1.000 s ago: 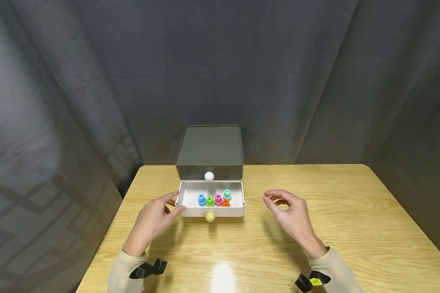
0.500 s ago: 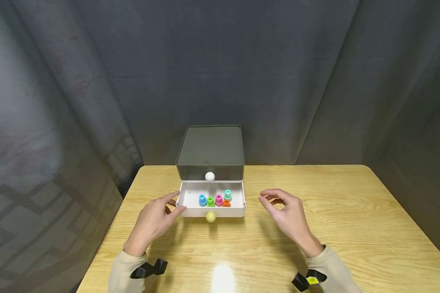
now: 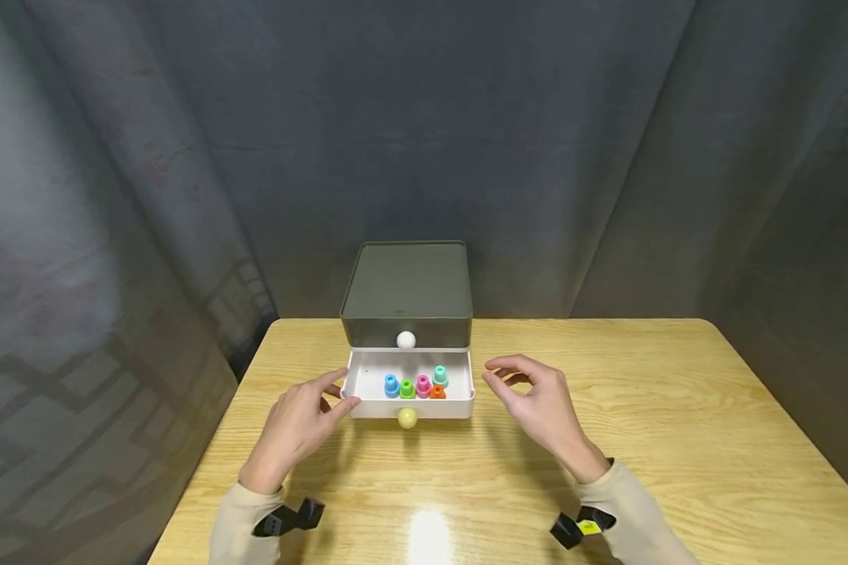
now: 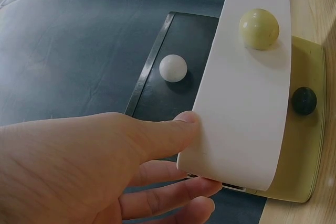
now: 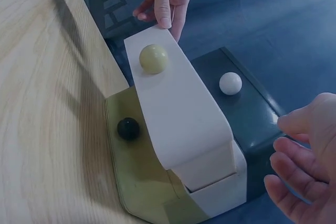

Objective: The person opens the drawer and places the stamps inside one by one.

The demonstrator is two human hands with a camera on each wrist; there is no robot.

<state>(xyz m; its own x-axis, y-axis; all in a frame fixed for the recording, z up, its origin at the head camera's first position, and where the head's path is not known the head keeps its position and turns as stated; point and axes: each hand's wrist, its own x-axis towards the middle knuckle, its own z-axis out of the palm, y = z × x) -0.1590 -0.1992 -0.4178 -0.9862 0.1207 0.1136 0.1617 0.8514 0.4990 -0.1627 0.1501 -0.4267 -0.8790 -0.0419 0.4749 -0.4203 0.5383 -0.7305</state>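
Note:
A white drawer (image 3: 441,410) with a pale yellow knob (image 3: 407,418) is pulled out of a small drawer cabinet (image 3: 406,282). Inside it sit small cone-shaped plastic pieces: blue (image 3: 392,387), green (image 3: 407,390), pink (image 3: 423,386), teal (image 3: 440,376) and orange (image 3: 437,392). My left hand (image 3: 293,428) grips the drawer's left front corner, thumb on the front and fingers along the side. To the right of the drawer, my right hand (image 3: 540,408) hovers with loosely bent fingers and nothing in them, apart from the drawer.
Above the white drawer is a dark drawer with a white knob (image 3: 406,340). Below it, the wrist views show an olive drawer (image 5: 126,171) with a black knob (image 5: 128,128). The wooden table (image 3: 643,408) ends at a grey curtain (image 3: 424,141) behind.
My right hand has moved left, closer to the drawer's right side. The left hand stays at the drawer's left corner, and the drawer and pieces keep their places.

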